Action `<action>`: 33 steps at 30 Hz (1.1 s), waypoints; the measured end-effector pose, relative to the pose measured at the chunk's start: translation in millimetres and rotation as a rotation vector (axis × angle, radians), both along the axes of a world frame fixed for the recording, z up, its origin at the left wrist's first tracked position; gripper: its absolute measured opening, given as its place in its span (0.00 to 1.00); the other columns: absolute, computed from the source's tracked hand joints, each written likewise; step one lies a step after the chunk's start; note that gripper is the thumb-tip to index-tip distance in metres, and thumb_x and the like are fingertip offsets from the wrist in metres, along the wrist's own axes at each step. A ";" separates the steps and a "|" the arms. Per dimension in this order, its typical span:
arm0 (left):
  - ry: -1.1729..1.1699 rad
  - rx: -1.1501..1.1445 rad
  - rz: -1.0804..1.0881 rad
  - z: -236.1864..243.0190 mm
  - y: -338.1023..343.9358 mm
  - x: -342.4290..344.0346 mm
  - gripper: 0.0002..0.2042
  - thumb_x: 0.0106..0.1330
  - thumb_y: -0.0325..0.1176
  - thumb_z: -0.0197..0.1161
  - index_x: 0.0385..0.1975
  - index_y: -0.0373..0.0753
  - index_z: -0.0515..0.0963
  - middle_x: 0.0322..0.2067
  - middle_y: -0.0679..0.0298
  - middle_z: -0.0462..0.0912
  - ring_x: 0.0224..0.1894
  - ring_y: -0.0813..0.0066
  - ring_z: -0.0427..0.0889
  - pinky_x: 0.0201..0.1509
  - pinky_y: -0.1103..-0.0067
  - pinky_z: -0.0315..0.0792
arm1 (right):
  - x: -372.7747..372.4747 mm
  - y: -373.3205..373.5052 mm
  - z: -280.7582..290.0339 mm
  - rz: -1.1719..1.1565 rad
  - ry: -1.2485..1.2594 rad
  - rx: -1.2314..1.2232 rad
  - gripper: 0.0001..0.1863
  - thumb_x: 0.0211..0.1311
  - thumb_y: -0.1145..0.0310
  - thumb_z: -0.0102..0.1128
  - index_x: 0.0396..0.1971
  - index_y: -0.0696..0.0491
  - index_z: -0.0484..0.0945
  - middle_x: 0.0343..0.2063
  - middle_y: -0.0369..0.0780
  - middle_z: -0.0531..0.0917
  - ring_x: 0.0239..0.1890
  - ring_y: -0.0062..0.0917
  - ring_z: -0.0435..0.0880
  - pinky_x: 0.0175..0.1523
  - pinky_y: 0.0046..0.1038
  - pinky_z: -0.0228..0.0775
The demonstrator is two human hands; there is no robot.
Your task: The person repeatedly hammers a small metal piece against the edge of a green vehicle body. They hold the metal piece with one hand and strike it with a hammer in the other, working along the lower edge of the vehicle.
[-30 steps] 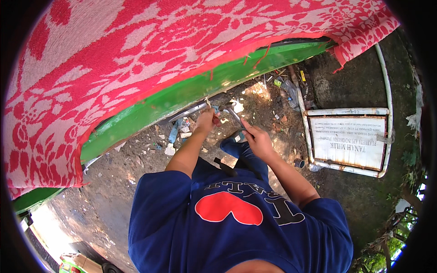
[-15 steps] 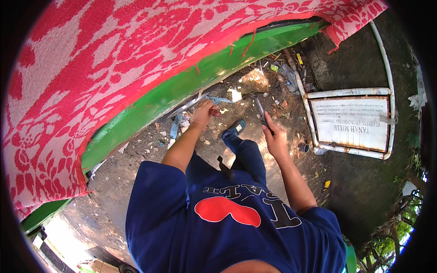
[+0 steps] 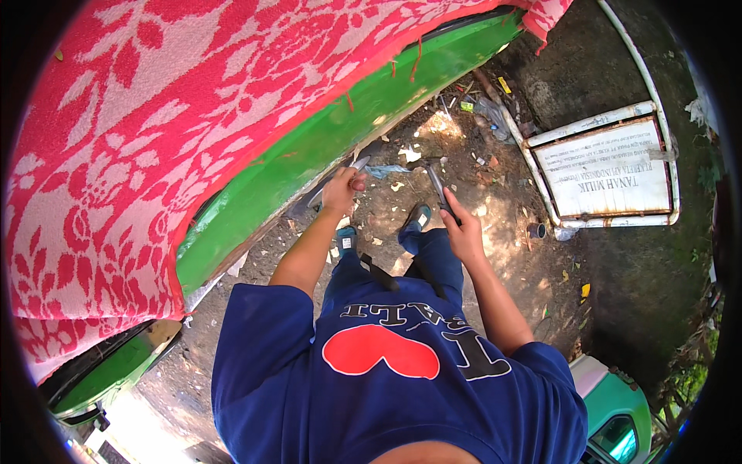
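My right hand (image 3: pixel 466 232) is closed round the dark grip of a hammer (image 3: pixel 437 185); its metal shaft points away from me and its head lies over the littered ground. My left hand (image 3: pixel 342 189) is shut on a flat, greyish metal piece (image 3: pixel 361 163), beside the lower edge of a long green panel (image 3: pixel 371 127). One shiny end sticks out past the fingers, and another bit shows behind the wrist; its full shape is hidden by the hand. A red and pale patterned cloth (image 3: pixel 193 100) drapes over the panel.
Scraps, a blue strip of plastic (image 3: pixel 384 171) and a crumpled clear bag (image 3: pixel 495 120) litter the dirt. To the right lies a white sign board (image 3: pixel 607 166) in a rusty tubular frame. A green and white vehicle (image 3: pixel 618 402) stands at lower right. My feet (image 3: pixel 417 217) are below my hands.
The view has shifted, and both of my feet now show. My left hand, with the metal piece, has tilted so its shiny end stands out. My right hand keeps the hammer nearly in place.
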State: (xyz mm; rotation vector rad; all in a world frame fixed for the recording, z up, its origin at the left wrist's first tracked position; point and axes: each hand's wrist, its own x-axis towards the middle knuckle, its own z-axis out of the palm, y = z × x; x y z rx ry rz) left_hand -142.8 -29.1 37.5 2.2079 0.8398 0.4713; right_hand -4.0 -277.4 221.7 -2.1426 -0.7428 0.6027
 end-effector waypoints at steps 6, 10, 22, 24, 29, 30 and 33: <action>-0.385 -0.019 0.131 -33.4 -5.1 -2.2 0.08 0.65 0.31 0.64 0.43 0.43 0.78 0.36 0.58 0.79 0.31 0.62 0.80 0.35 0.73 0.73 | 16.2 -12.4 -11.3 0.011 0.088 0.011 0.26 0.66 0.72 0.59 0.64 0.45 0.71 0.30 0.35 0.75 0.31 0.16 0.70 0.37 0.21 0.64; -0.206 -0.339 0.234 -33.3 -25.9 1.7 0.08 0.67 0.28 0.61 0.44 0.41 0.78 0.34 0.59 0.80 0.29 0.68 0.77 0.37 0.77 0.73 | 34.0 -30.4 -16.2 -0.006 0.173 -0.057 0.24 0.66 0.71 0.61 0.62 0.48 0.73 0.53 0.50 0.81 0.55 0.29 0.81 0.57 0.28 0.71; 0.045 -0.261 0.465 -80.8 2.8 24.7 0.16 0.59 0.26 0.59 0.49 0.40 0.79 0.39 0.51 0.85 0.44 0.57 0.85 0.50 0.71 0.76 | 77.8 -29.9 -52.5 0.066 0.273 -0.026 0.24 0.65 0.72 0.61 0.62 0.48 0.74 0.53 0.48 0.81 0.54 0.27 0.82 0.57 0.27 0.71; 0.035 -0.274 0.462 -87.4 11.8 25.3 0.17 0.60 0.29 0.60 0.50 0.41 0.80 0.41 0.50 0.85 0.46 0.52 0.84 0.51 0.68 0.76 | 72.7 -17.2 -67.2 0.042 0.301 0.001 0.24 0.65 0.72 0.61 0.62 0.48 0.74 0.53 0.47 0.82 0.54 0.26 0.82 0.57 0.26 0.71; 0.204 -0.237 0.353 -96.5 11.9 40.5 0.19 0.59 0.37 0.63 0.51 0.41 0.79 0.43 0.48 0.83 0.47 0.48 0.82 0.52 0.63 0.75 | 56.8 8.4 -106.3 -0.024 0.276 0.096 0.25 0.65 0.72 0.60 0.63 0.48 0.72 0.49 0.42 0.83 0.45 0.17 0.79 0.50 0.22 0.70; 0.229 -0.223 0.342 -101.3 11.9 39.0 0.19 0.59 0.38 0.63 0.51 0.41 0.79 0.43 0.48 0.83 0.47 0.48 0.82 0.51 0.63 0.75 | 50.5 13.8 -112.0 -0.015 0.218 0.126 0.25 0.66 0.72 0.60 0.64 0.48 0.72 0.47 0.39 0.84 0.40 0.14 0.76 0.45 0.19 0.70; 0.236 -0.192 0.300 -114.9 16.4 37.7 0.18 0.61 0.41 0.63 0.50 0.41 0.79 0.41 0.47 0.84 0.46 0.46 0.81 0.50 0.60 0.75 | 32.0 25.1 -118.9 -0.050 0.263 0.130 0.26 0.66 0.72 0.60 0.64 0.50 0.71 0.48 0.37 0.83 0.41 0.12 0.75 0.47 0.18 0.69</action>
